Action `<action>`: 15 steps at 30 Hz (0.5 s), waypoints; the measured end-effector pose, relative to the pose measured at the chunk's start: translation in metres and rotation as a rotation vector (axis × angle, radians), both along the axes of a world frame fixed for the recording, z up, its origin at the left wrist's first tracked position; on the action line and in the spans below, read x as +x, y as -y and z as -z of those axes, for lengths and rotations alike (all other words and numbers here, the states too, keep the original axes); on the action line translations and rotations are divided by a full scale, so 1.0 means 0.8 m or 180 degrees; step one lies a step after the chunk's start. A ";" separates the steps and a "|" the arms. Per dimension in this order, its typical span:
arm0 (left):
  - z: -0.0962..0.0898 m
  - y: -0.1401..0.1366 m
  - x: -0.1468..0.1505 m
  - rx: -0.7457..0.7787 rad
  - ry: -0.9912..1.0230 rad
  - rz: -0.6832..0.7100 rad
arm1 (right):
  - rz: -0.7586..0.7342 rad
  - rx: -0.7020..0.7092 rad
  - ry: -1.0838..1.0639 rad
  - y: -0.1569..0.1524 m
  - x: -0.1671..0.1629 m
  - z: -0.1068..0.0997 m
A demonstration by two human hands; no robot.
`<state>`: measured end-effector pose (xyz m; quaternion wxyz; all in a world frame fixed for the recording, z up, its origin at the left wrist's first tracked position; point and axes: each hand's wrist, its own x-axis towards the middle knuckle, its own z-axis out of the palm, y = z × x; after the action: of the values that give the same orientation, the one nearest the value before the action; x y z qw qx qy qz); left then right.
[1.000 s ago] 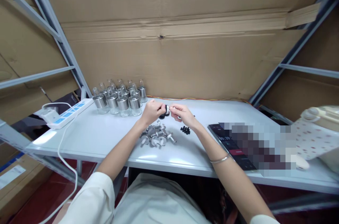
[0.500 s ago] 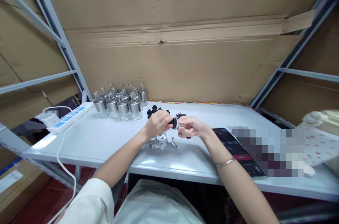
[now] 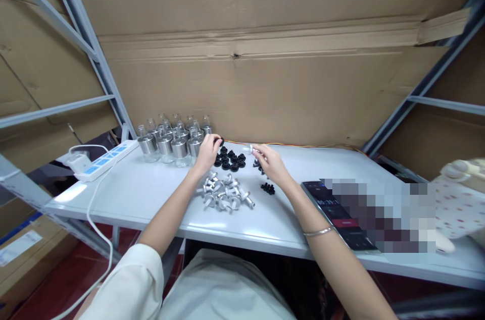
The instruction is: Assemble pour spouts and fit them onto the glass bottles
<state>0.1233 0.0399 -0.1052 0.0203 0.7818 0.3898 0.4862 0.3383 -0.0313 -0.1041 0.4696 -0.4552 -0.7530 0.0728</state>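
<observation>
My left hand (image 3: 206, 154) pinches a small black plastic piece (image 3: 222, 142) beside the bottles. Just behind a small pile of spare parts, my right hand (image 3: 270, 162) has its fingers closed on a silver-and-white spout piece (image 3: 247, 149). The two held pieces are apart. Below and between the hands sits a cluster of black round stoppers (image 3: 231, 158). Closer to me lies a heap of silver spout pieces (image 3: 224, 194) with round flanges. Small black parts (image 3: 268, 189) lie to the right of the heap, and others are partly hidden under my right hand.
Glass bottles with steel sleeves (image 3: 179, 147) stand in rows at the back left. A white power strip (image 3: 109, 159) with a cable lies on the table's (image 3: 144, 204) left end. At right are a phone (image 3: 333, 214), a blurred-out area and a dotted cloth item (image 3: 460, 204). Cardboard (image 3: 265, 93) walls the back.
My hands were together around the black piece and the silver piece. They have now separated and moved farther back, left hand leftward, uncovering the parts on the table.
</observation>
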 end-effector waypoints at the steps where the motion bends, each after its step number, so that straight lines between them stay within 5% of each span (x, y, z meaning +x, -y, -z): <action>1: 0.002 -0.003 -0.002 -0.0074 -0.0056 0.0012 | 0.0036 0.0070 0.0017 -0.001 0.001 0.000; 15: 0.036 -0.022 0.009 -0.0637 -0.1036 0.0272 | 0.0292 0.0069 -0.0177 0.001 0.004 -0.001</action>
<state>0.1302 0.0572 -0.1339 0.0553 0.8600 0.4008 0.3110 0.3415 -0.0318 -0.1030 0.4980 -0.4819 -0.7188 0.0556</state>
